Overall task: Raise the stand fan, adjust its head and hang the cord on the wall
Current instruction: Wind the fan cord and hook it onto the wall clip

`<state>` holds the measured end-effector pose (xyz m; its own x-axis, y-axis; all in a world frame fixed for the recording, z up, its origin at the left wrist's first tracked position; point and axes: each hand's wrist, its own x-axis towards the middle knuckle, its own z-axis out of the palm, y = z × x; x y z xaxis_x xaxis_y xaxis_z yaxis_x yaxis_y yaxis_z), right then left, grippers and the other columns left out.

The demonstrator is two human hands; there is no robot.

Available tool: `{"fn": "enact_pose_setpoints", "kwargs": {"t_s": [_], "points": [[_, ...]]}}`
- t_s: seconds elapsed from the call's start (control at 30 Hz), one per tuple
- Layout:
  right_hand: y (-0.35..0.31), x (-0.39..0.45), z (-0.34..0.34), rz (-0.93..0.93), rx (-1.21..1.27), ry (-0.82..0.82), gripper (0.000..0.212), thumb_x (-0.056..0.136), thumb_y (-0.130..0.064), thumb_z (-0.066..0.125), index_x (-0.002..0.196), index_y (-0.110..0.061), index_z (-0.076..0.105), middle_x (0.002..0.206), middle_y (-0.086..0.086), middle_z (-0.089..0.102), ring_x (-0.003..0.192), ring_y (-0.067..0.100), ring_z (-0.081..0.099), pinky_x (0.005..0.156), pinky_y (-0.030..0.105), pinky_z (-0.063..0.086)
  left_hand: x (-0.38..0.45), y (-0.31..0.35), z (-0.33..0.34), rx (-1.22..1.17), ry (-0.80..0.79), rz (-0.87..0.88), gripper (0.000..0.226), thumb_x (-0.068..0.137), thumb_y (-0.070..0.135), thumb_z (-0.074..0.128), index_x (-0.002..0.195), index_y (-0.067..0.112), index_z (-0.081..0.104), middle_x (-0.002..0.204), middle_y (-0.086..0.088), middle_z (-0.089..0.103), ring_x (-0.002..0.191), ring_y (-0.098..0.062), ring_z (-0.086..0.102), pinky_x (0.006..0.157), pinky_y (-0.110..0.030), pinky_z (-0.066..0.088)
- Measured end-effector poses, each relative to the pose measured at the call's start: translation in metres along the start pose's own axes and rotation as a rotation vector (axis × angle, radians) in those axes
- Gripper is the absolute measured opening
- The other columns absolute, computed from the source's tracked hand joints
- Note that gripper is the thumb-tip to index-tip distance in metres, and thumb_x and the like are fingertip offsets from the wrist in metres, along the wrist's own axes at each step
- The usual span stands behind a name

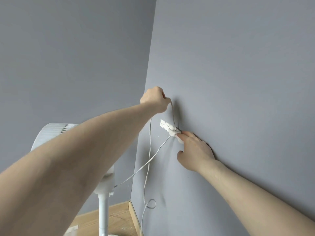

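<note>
Nearest, two bare forearms reaching up and forward from the lower corners; left arm crossing in front of the stand fan [102, 184], hiding much of its head; white ribbed rim of the head showing above the arm, white pole dropping below to the wooden floor [117, 217]; base mostly out of view at the bottom edge.

Further in, right hand [194, 150] flat against the grey wall [238, 82], fingertips [185, 133] pressed together on a small white piece where the cord [150, 133] crosses a white hook strip [164, 125] stuck to the wall; whether that piece is the plug or part of the hook, cannot tell; thumb held apart below.

Higher and a little left, left hand [153, 99] closed in a fist, pinching the cord above the hook; cord running down from the fist to the hook, a second strand dropping from the same fist, a third slanting from the hook down to the back of the fan's motor housing; the two lower strands crossing each other midway; slack hanging on down the wall, curling into a small loop near the skirting board [134, 218].

No containers in sight.

Farthest, an outer wall corner running top to bottom just left of both hands; darker grey wall set back behind the fan; wide bare wall above and right of the hook; fan close beside the corner edge.
</note>
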<state>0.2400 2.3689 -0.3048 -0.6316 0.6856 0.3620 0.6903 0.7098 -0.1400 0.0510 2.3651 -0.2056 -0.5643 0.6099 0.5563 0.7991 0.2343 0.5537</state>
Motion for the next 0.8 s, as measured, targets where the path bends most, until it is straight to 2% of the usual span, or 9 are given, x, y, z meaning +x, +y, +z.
{"fn": "enact_pose_setpoints", "kwargs": {"t_s": [0.2,0.3,0.37,0.47,0.63,0.7,0.8], "points": [[-0.001,-0.004,-0.004,0.016,-0.017,-0.052,0.073,0.085,-0.015,0.049,0.153,-0.031,0.031,0.155,-0.015,0.031,0.129,0.024,0.052,0.102,0.036,0.044,0.003,0.001,-0.046,-0.130,0.102,-0.057,0.015,0.074,0.028,0.078,0.085,0.024,0.070,0.083,0.006,0.067,0.081,-0.020,0.064,0.065,-0.027,0.050],[-0.003,-0.007,-0.005,0.027,-0.012,-0.070,0.073,0.084,-0.014,0.048,0.153,-0.029,0.031,0.154,-0.016,0.029,0.124,0.025,0.056,0.097,0.036,0.046,0.006,0.013,-0.075,-0.248,0.197,-0.074,0.014,0.072,0.027,0.078,0.084,0.024,0.072,0.084,0.006,0.068,0.075,-0.016,0.063,0.062,-0.023,0.047],[-0.004,-0.006,-0.004,0.036,-0.007,-0.066,0.071,0.082,-0.014,0.048,0.150,-0.027,0.033,0.152,-0.016,0.030,0.119,0.027,0.058,0.094,0.036,0.047,0.009,0.025,-0.096,-0.291,0.237,-0.056,0.013,0.072,0.023,0.076,0.084,0.023,0.073,0.081,0.008,0.067,0.072,-0.013,0.063,0.059,-0.022,0.047],[-0.006,-0.010,-0.008,0.043,0.003,-0.068,0.067,0.081,-0.015,0.050,0.146,-0.026,0.037,0.149,-0.015,0.034,0.117,0.027,0.058,0.090,0.036,0.047,0.002,0.046,-0.114,-0.296,0.235,0.015,0.012,0.071,0.018,0.073,0.082,0.022,0.073,0.079,0.009,0.068,0.071,-0.011,0.065,0.060,-0.024,0.054],[-0.008,-0.009,-0.010,0.068,-0.036,-0.106,0.069,0.081,-0.015,0.053,0.147,-0.025,0.037,0.150,-0.013,0.033,0.119,0.025,0.056,0.083,0.032,0.045,-0.005,0.075,-0.134,-0.411,0.357,0.025,0.011,0.073,0.019,0.067,0.082,0.022,0.073,0.078,0.012,0.067,0.068,-0.007,0.064,0.048,-0.017,0.043],[-0.012,-0.011,-0.013,0.076,-0.033,-0.116,0.066,0.081,-0.014,0.052,0.145,-0.023,0.038,0.146,-0.011,0.036,0.120,0.023,0.054,0.078,0.030,0.039,-0.010,0.087,-0.151,-0.413,0.377,0.042,0.011,0.073,0.020,0.067,0.082,0.022,0.072,0.078,0.012,0.067,0.068,-0.007,0.064,0.047,-0.017,0.041],[-0.015,-0.011,-0.018,0.102,0.032,-0.125,0.060,0.081,-0.014,0.050,0.140,-0.024,0.044,0.131,-0.011,0.044,0.113,0.022,0.055,0.075,0.030,0.038,-0.019,0.104,-0.170,-0.388,0.365,0.101,0.012,0.070,0.026,0.067,0.082,0.023,0.071,0.078,0.013,0.067,0.068,-0.009,0.065,0.053,-0.020,0.049]]}}
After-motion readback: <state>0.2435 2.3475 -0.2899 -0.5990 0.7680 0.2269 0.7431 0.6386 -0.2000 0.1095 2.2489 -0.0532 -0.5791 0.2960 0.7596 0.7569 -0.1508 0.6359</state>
